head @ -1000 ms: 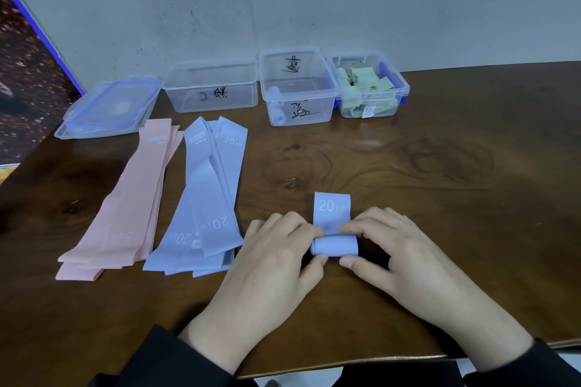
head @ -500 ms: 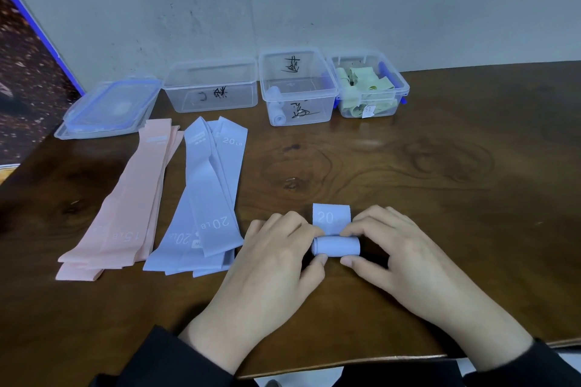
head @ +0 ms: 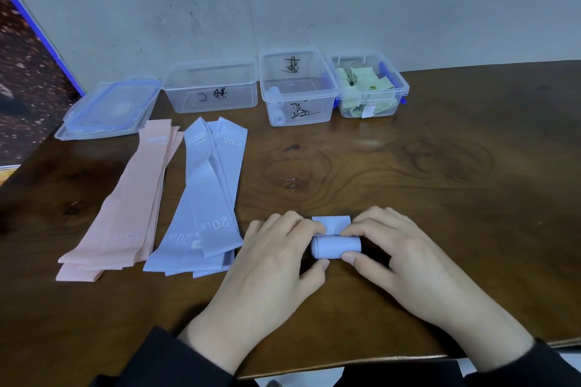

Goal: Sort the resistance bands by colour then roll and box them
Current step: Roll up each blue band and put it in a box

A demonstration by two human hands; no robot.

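At the far left we have stacked the clear plastic lids with blue clips (head: 110, 110) against the wall, out of the way while the boxes stand open. Just in front of them lie the flat pink resistance bands marked 15 LB (head: 125, 207), and beside those the flat lavender-blue bands marked 20 LB (head: 207, 198), each colour in its own pile, likely so that we can draw one at a time.

Near the table's front edge our left hand (head: 273, 261) curls its fingers over the left end of the lavender-blue band roll (head: 336, 247), thumb tucked beneath. Our right hand (head: 405, 258) mirrors it on the right end. Both pinch the roll so that it does not spring open, we judge; only a short tail lies flat beyond the fingertips, so the rolling seems nearly done.

Along the wall, the clear plastic box with a black scribble (head: 210, 85) appears to hold nothing. The taller clear box next to it (head: 297, 85) holds at least one lavender-blue roll in its left corner, so this roll probably belongs there. The rightmost clear box with blue clips (head: 369, 85) is crowded with pale green rolled bands (head: 361, 85).
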